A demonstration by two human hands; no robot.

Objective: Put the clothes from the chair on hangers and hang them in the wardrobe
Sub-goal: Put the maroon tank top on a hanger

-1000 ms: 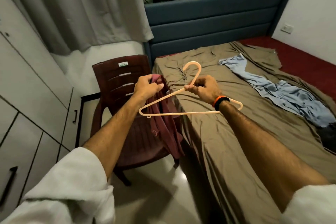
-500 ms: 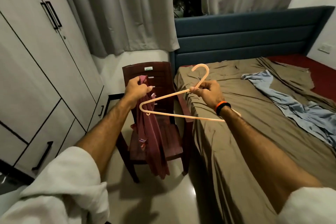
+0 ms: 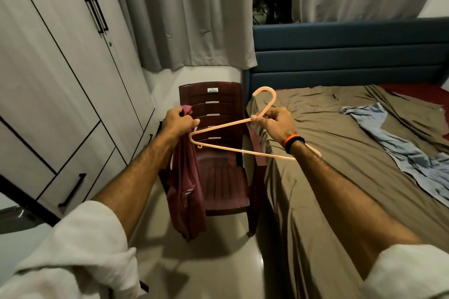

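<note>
The left hand (image 3: 176, 122) gripped 1 maroon shirt (image 3: 187, 192), hanging in front of 1 chair (image 3: 226, 177). The right hand (image 3: 277, 121) pinched 1 hanger (image 3: 227, 126) at its neck. The wardrobe (image 3: 60, 85) stood shut at left, 1 blue garment (image 3: 401, 153) lay on the bed (image 3: 340, 177).

Maroon garment (image 3: 185, 182) hangs limp from my left hand (image 3: 177, 123), bunched at the top, lower end dangling in front of the chair's left side. Peach plastic hanger (image 3: 233, 126) pinched at its neck in my right hand (image 3: 277, 122), hook up, tilted. Dark red plastic chair (image 3: 224, 177) beside the bed, seat bare. Wardrobe (image 3: 60, 80) at left, doors closed.
</note>
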